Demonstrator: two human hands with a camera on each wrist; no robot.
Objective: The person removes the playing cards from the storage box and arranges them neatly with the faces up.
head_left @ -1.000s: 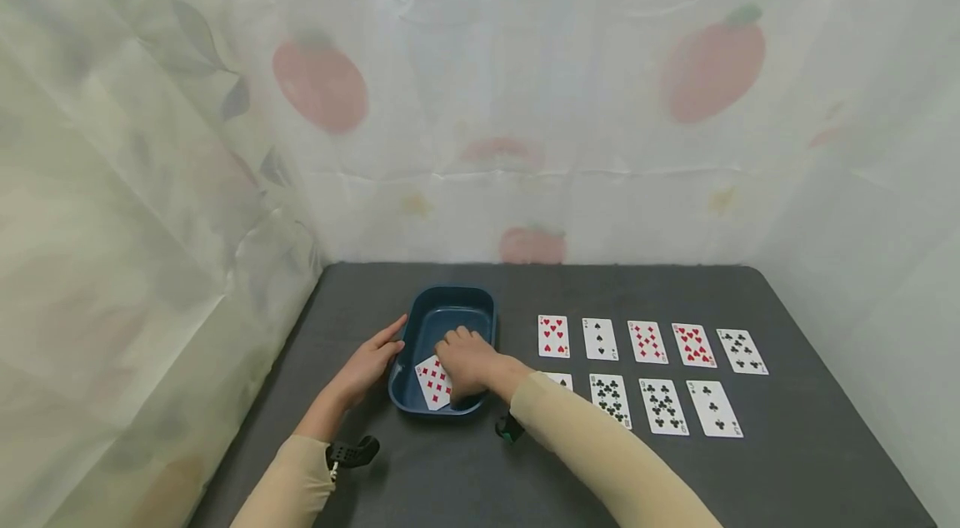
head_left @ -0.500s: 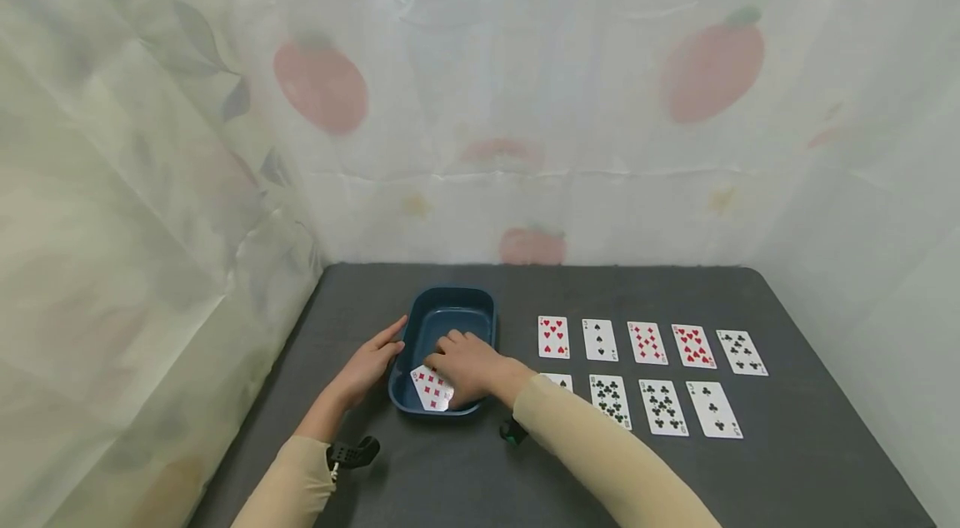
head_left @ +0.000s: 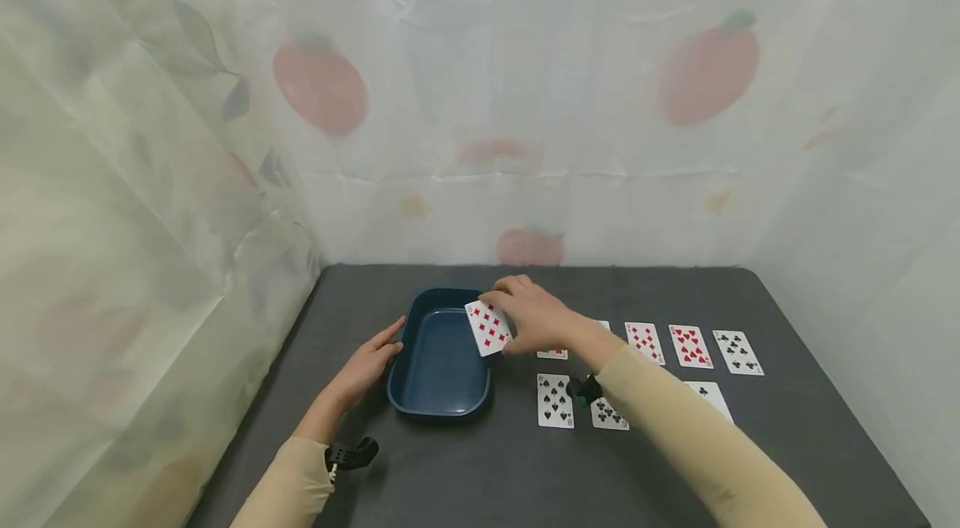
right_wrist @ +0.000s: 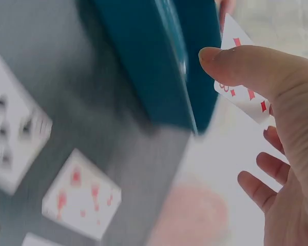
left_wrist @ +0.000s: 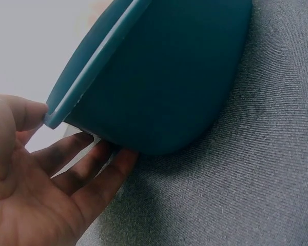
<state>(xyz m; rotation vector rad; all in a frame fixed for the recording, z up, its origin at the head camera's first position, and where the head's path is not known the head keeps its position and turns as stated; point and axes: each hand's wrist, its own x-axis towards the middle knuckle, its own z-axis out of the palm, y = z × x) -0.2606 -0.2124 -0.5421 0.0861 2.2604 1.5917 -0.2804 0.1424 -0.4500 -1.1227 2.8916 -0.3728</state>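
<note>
My right hand (head_left: 536, 316) pinches a playing card, an eight of diamonds (head_left: 487, 328), by its right side, over the right rim of a dark blue tray (head_left: 442, 411). In the right wrist view, the thumb (right_wrist: 246, 66) lies across the card's face and the other fingertips show below. Beside the tray, my left hand (head_left: 367, 366) touches its left side. From the left wrist, the thumb (left_wrist: 28, 113) meets the rim while straight fingers (left_wrist: 100, 184) touch the outer wall low down. The visible tray floor is bare.
Right of the tray, face-up cards lie in two rows. The back row includes a red heart card (head_left: 690, 346) and a club card (head_left: 738, 353); a spade card (head_left: 555, 401) starts the front row. My right forearm hides several. White patterned curtains (head_left: 525, 95) enclose the dark table (head_left: 450, 478).
My right hand has lifted the diamond card off the tray's floor and carried it up and right to the rim. The front row's spade card is now uncovered. My left hand stays put.
</note>
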